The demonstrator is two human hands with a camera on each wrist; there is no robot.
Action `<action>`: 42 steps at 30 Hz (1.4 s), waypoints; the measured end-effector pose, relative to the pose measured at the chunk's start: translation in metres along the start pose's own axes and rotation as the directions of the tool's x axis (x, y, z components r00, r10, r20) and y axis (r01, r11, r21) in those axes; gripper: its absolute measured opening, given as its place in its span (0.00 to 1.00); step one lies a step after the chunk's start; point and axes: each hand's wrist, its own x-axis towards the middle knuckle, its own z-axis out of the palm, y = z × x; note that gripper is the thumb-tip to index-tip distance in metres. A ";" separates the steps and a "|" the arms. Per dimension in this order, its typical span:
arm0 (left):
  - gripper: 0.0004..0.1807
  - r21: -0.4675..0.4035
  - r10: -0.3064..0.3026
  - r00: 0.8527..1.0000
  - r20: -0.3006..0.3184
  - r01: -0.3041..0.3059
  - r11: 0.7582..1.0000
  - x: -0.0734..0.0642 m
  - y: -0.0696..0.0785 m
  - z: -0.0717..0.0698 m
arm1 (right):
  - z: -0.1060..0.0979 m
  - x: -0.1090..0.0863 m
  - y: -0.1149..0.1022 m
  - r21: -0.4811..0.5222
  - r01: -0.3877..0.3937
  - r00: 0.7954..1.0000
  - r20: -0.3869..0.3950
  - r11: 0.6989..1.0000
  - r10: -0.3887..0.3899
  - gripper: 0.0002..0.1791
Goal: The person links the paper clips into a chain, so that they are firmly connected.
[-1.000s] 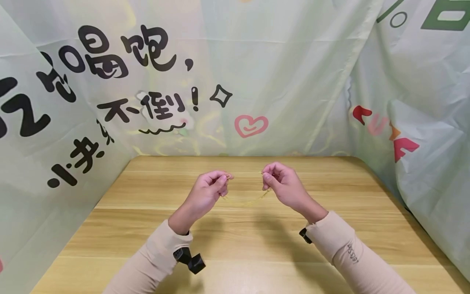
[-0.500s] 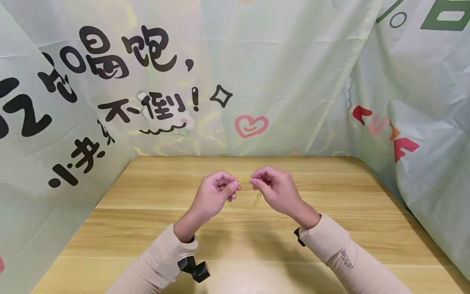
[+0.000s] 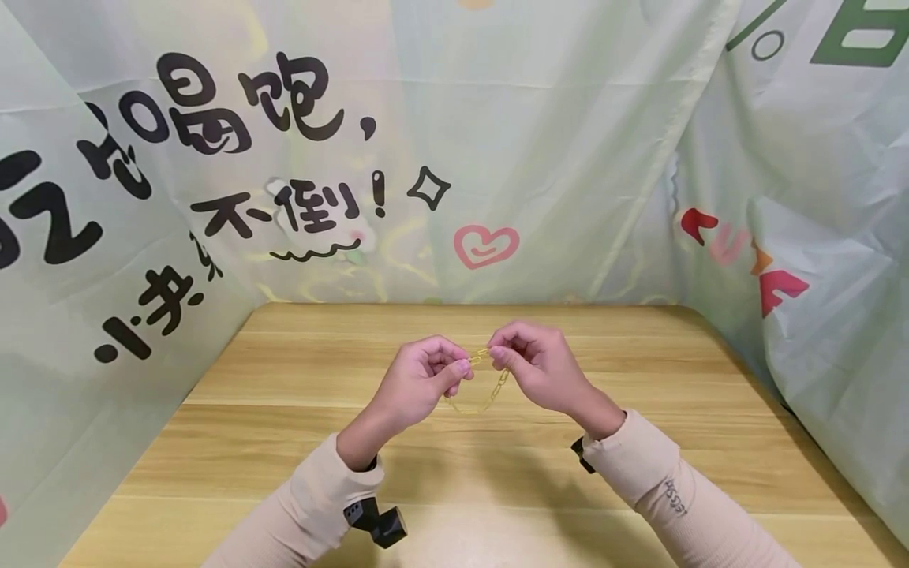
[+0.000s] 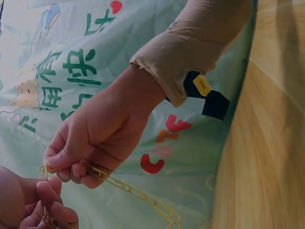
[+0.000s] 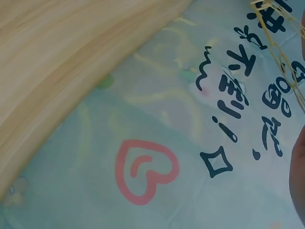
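Note:
A chain of gold paper clips [image 3: 501, 383] hangs in a loop between my hands, above the table. My left hand [image 3: 419, 379] pinches one end clip between thumb and forefinger. From the other side, my right hand [image 3: 543, 367] pinches the other end. The two end clips meet in the short gap between the fingertips; whether they are hooked together I cannot tell. In the left wrist view the chain [image 4: 126, 187] droops from the right hand's curled fingers. At the upper right of the right wrist view, part of the chain [image 5: 274, 45] shows beside a sliver of hand.
The wooden table [image 3: 284, 442] lies under both hands. Pale green printed cloth [image 3: 554, 158] hangs behind it and along both sides. Small black wrist cameras, such as the left one [image 3: 376, 521], are strapped at the sleeve cuffs.
Both hands have come together from well apart, bringing the chain's ends close. The hanging part has become a narrower, deeper loop. Over the last half second the hands shift only slightly.

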 end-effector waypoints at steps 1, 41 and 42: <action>0.04 0.006 0.006 1.000 0.007 -0.006 1.000 0.000 0.000 0.000 | -0.001 0.000 0.000 0.026 -0.015 1.000 0.016 1.000 0.015 0.11; 0.16 0.010 0.005 0.992 0.128 -0.007 1.000 0.003 0.000 -0.004 | -0.002 0.002 -0.012 0.243 -0.574 0.809 0.314 0.782 0.496 0.05; 0.15 0.018 0.020 0.990 0.140 -0.022 1.000 0.003 0.001 -0.005 | -0.003 0.002 -0.013 0.244 -0.577 0.807 0.318 0.779 0.497 0.06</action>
